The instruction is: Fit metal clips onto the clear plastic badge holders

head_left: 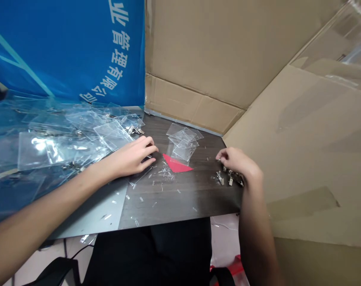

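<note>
My left hand (pixel 138 156) hovers low over the table, its fingers loosely curved and the thumb apart from them. Beneath it lies a clear plastic badge sleeve (pixel 141 175); whether they touch is hard to see. On the right, my right hand (pixel 234 161) has its thumb and forefinger pinched together on what looks like a small metal clip (pixel 219 159). Just below that hand is a loose heap of metal clips (pixel 230 180), partly covered by the wrist. Between the hands, a red paper triangle (pixel 178 164) lies against a stack of clear sleeves (pixel 184 146).
Many clear sleeves with clips (pixel 70 135) are piled on the left. Small clear plastic strips (pixel 166 171) lie scattered over the dark wooden table (pixel 168 202). Cardboard walls (pixel 198 51) stand behind and to the right, and a blue banner (pixel 70 43) hangs at the back left.
</note>
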Tool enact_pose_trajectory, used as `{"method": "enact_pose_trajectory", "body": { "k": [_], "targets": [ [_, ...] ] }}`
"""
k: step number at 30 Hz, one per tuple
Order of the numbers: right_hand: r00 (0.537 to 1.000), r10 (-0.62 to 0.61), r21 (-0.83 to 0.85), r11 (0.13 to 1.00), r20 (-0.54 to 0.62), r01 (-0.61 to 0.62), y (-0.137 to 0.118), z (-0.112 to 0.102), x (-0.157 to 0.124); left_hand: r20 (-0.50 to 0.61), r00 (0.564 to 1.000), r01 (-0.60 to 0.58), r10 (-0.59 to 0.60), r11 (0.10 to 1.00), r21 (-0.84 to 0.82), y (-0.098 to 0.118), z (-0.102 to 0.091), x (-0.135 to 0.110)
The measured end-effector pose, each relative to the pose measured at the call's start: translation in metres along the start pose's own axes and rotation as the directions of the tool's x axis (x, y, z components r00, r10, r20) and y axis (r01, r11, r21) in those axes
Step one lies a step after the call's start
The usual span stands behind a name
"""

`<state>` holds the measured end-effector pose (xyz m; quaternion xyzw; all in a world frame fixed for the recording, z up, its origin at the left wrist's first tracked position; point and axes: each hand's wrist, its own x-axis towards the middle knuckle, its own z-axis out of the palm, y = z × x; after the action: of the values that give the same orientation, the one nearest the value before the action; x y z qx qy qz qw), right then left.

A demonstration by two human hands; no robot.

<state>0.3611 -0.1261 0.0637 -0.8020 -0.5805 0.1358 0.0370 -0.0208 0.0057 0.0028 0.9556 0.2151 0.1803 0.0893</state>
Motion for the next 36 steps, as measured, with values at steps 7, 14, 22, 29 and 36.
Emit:
{"method": "enact_pose_trajectory", "body": {
  "k": [7, 14, 22, 29, 36],
  "targets": [
    [0.977, -0.209, 0.159, 0.964, -0.036, 0.212, -0.081, 0.003, 0.047, -0.007, 1.0, 0.023, -0.023, 1.0, -0.014, -0.006, 0.0, -0.001],
    [0.985, -0.169, 0.04, 0.985, 0.026, 0.168, -0.107, 0.039, 0.052, 0.007, 1.0, 0.013, -0.013, 1.0, -0.024, 0.003, -0.002, -0.001],
    [0.941, -0.337, -0.131, 0.932, 0.035, 0.339, -0.096, 0.042, 0.052, 0.02, 0.999, 0.031, -0.029, 0.994, -0.105, 0.01, -0.001, 0.001],
    [0.982, -0.186, -0.123, 0.974, 0.031, 0.188, -0.098, 0.044, 0.051, 0.026, 0.997, 0.076, -0.074, 0.994, -0.084, 0.014, 0.001, 0.004],
    [0.975, -0.144, 0.082, 0.984, -0.17, 0.16, -0.091, 0.044, 0.052, 0.002, 0.996, 0.087, -0.088, 0.987, -0.133, 0.018, 0.004, 0.004]
  ]
}}
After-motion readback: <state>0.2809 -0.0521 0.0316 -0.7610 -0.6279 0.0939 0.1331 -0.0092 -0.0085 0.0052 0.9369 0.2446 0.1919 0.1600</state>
